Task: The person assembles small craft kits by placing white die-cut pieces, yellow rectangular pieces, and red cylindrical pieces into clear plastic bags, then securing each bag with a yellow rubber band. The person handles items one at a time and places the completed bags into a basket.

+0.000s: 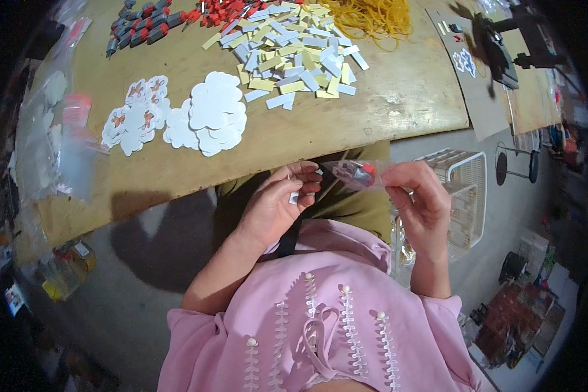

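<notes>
My right hand pinches one end of a small clear plastic bag just beyond the table's front edge. Red and dark grey bits show through its film, but their exact shape is blurred. To the bag's left is my left hand, palm partly up and fingers curled around a small white piece. Most of that piece is hidden by the fingers. On the table beyond lies a heap of small pale yellow and white rectangular pieces. Stacked white scalloped cards lie to their left, some others with brown printed figures.
Red and grey small parts and a pile of yellow rubber bands lie at the back of the table. Plastic bags cover its left end. A white basket stands below on the right, near a stool.
</notes>
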The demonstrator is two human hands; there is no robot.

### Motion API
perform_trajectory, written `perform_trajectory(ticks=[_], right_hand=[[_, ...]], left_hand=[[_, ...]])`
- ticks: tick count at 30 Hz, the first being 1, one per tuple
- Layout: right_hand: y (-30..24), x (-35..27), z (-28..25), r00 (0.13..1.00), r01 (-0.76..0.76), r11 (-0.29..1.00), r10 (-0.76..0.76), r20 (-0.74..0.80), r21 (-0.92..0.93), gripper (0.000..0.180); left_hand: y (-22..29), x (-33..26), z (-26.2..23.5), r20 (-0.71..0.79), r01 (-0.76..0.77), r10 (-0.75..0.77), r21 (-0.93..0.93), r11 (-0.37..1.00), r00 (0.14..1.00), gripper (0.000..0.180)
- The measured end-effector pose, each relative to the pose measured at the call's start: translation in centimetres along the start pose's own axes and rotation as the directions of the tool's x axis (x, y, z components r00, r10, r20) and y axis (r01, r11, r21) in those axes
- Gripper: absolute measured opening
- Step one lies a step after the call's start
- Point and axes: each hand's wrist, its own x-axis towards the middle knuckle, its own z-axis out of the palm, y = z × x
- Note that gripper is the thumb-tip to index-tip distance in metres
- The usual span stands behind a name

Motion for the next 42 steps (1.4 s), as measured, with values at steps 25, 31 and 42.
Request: perform_trajectory(ticks=[25,31,42], right_hand=[[-1.6,-0.6,7.4,0.898,0.392,0.915,-0.357,0.259,-0.097,0.024],[-1.2,-0.6,6.3,0.906,0.381,0.915,-0.342,0.248,-0.132,0.027],[1.9,-1.6,2.6,0.964,0.263,0.931,-0.243,0.109,-0.253,0.031]], left_hand=[[0.3,-3.7,5.7,0.193,-0.742,0.722,0.280,0.609,0.665,0.074],[1.9,-3.6,5.6,0.190,-0.799,0.797,0.346,0.491,0.573,0.063],[9.0,-0.3,11.9,0.551,-0.530,0.370,0.832,-0.168,0.748,0.012]])
